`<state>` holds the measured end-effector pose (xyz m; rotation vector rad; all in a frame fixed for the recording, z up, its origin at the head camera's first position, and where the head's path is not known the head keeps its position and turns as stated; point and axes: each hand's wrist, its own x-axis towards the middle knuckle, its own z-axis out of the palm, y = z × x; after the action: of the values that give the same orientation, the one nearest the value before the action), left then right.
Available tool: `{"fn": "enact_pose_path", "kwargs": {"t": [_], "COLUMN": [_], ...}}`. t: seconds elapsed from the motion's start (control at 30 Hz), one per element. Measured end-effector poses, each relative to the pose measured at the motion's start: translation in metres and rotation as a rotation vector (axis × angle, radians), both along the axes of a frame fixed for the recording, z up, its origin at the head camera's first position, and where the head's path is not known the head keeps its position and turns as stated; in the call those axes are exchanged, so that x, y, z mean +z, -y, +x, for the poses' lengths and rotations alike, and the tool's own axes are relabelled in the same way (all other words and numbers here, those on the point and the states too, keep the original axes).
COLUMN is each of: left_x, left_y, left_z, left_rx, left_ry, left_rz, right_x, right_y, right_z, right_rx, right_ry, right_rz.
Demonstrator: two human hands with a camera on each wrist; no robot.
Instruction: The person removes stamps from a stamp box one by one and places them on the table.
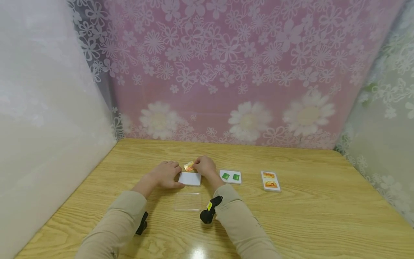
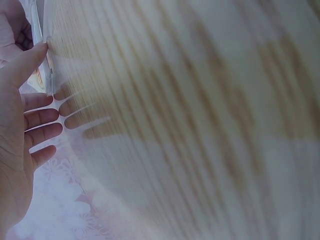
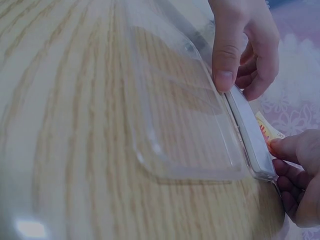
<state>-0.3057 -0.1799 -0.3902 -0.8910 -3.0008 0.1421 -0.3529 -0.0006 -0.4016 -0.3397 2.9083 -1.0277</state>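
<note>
A flat white case [image 1: 189, 178] with clear edges lies on the table. My left hand [image 1: 166, 174] holds it steady at its left end; in the left wrist view, the thumb and forefinger sit at its edges while the other fingers [image 2: 45, 132] extend beyond it. Just behind the case, my right hand [image 1: 206, 166] pinches a small yellow-and-orange printed piece [image 1: 189, 166] between thumb and forefinger. In the right wrist view this piece [image 3: 264, 127] stands partly hidden behind the case [image 3: 250, 132]. A clear plastic lid [image 1: 188, 201] lies in front of the case.
Right of my right hand lies a white case with two green squares [image 1: 230, 176]. Farther right is another white case with orange pictures [image 1: 270, 181]. The wooden table [image 1: 310, 219] meets a flowered curtain [image 1: 226, 72] at the back.
</note>
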Motion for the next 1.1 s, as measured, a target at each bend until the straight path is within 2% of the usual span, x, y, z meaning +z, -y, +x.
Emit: {"fn": "enact_pose_path", "kwargs": {"t": [0.7, 0.97, 1.1], "left_x": [0.0013, -0.0007, -0.0005], "left_y": [-0.0026, -0.0009, -0.0002], "left_z": [0.0001, -0.0016, -0.0013], "left_rx": [0.001, 0.013, 0.019], "left_ry": [0.011, 0.009, 0.024], "left_rz": [0.000, -0.006, 0.014], "right_x": [-0.0003, 0.0012, 0.0015], "right_y": [0.0002, 0.0012, 0.0015], "right_z": [-0.0023, -0.0025, -0.0026], "right_rx": [0.002, 0.046, 0.043], "right_ry": [-0.021, -0.089, -0.090], "right_rz": [0.111, 0.215, 0.204]}}
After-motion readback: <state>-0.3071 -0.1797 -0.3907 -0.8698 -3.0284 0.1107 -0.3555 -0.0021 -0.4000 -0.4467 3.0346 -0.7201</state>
